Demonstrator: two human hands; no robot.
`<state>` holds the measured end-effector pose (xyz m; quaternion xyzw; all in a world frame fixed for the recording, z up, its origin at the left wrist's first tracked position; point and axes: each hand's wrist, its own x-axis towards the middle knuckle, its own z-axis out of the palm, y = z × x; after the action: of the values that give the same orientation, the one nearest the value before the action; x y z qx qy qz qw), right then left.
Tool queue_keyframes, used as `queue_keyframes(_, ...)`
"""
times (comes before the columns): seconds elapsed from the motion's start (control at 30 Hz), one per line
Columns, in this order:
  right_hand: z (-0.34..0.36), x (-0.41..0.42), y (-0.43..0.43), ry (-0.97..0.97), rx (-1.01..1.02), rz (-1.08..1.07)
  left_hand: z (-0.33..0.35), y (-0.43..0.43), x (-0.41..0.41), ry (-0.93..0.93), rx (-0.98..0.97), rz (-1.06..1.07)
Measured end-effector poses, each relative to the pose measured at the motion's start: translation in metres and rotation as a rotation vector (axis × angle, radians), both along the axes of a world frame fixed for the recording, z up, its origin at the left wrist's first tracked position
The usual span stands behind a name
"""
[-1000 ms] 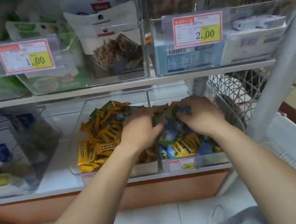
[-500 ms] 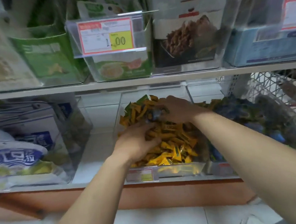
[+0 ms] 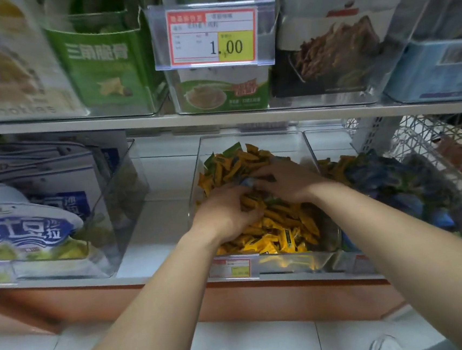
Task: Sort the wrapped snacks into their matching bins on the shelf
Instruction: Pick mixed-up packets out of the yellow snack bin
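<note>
Down in the bin (image 3: 277, 145), left hand (image 3: 225, 215) and right hand (image 3: 287, 182) fingers pinch a blue snack (image 3: 249, 182); yellow snacks (image 3: 275, 241) might tag along.

**Two shelf levels, clear bins on both**

Lower shelf (image 3: 157, 238): white board, three clear bins in a row. Left bin (image 3: 125, 202) holds bagged goods. Then a strip of bare board. Middle bin (image 3: 249, 144) is heaped with yellow wrapped snacks (image 3: 281, 237). Right bin (image 3: 328, 140) sits just beside it, mostly blue snacks (image 3: 388, 176), some yellow. Upper shelf (image 3: 218, 118): clear bins packed close, boxed goods upright, price tag (image 3: 212, 35) clipped to one.
</note>
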<state>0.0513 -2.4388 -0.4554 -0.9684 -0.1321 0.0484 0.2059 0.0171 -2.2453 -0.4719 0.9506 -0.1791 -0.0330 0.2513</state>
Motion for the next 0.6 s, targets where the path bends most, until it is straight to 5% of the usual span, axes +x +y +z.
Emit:
queue_keyframes(0.23,0.009,-0.008,-0.005,-0.009,0.252,-0.157,0.003,0.000,-0.004,0.084,-0.206,0.059)
queue_keyframes(0.4,0.026,-0.026,-0.011,-0.236,0.466,-0.352,0.017,-0.011,-0.010,-0.090,-0.341,0.051)
queue_keyframes(0.5,0.034,-0.040,-0.003,-0.193,0.826,-0.411,0.026,-0.022,-0.019,-0.062,-0.658,0.015)
queue_keyframes(0.6,0.035,-0.050,0.013,-0.154,0.956,-0.388,0.027,-0.030,-0.022,0.050,-0.918,0.046)
